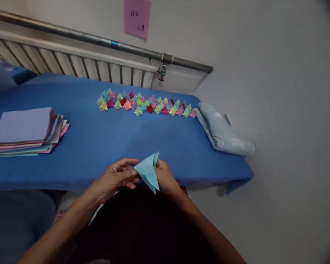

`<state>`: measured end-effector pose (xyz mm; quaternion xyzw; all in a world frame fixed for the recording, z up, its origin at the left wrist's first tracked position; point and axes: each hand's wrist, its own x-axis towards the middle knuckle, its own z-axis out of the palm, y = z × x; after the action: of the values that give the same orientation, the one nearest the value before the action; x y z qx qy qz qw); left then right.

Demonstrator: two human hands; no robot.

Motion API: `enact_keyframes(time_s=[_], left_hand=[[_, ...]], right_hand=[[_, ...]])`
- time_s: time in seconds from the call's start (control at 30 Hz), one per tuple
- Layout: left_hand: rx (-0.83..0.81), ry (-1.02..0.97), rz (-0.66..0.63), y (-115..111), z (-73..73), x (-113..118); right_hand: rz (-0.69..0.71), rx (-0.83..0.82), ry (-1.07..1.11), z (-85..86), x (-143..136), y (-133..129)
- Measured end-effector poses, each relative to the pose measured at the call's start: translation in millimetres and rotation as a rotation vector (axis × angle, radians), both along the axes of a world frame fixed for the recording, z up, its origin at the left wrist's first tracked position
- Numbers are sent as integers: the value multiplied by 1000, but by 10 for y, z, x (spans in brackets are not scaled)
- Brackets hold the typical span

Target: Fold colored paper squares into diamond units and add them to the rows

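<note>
A: Hands first. State?

B: Right hand (166, 176): grasping the paper (148, 169), fingers partly hidden behind the folds. Left hand (116, 176): thumb at the pointed tip, other fingers loosely curled. Pinching or just touching, can't tell.

A: Location of paper?

B: Up between both hands, at the near edge of the table (99, 135) in this view. Pale blue, layered, tip to the left, flaps parted at the right end.

A: Risks?

B: Could blunt the tip, from too hard a thumb press. Might crease askew, from layers slipping with no flat surface underneath. Could even tear at a fold, from tugging with both hands at once. Also possible: knocking the shapes (158, 109) out of line by a careless reach across. Less likely, being well apart from the hands. Might also spill the stack (24, 126), from a bump; uneven at its right side.

A: Counts?

B: Hands, two. Paper in hand, one. Stack, one; sheets too tightly layered to count. Shapes, dozens, overlapping in rows; no exact number. Towel (222, 132), one, folded, right by the shapes' right end; touching or not, can't tell. Note (137, 18), one, pink, on the wall (277, 110). Radiator (74, 66), one. Pipe (93, 37), one, long. Valve (161, 79), one.
</note>
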<state>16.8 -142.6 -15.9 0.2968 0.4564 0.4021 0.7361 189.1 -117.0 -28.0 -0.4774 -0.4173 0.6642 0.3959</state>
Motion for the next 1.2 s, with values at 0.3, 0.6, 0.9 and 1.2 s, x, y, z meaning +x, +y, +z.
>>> enact_keyframes(time_s=[0.3,0.6,0.9,1.2], left_hand=[[90,155,51,15,-14,73],[26,117,166,18,-22,107],[101,174,187,11,-10,97],[23,153,49,10,-29,46]], right_hand=[[63,44,-22,20,-7,-9],[161,58,-59,5,64,18],[104,170,-24,-6,127,-17],[62,273,-114,79,83,-66]])
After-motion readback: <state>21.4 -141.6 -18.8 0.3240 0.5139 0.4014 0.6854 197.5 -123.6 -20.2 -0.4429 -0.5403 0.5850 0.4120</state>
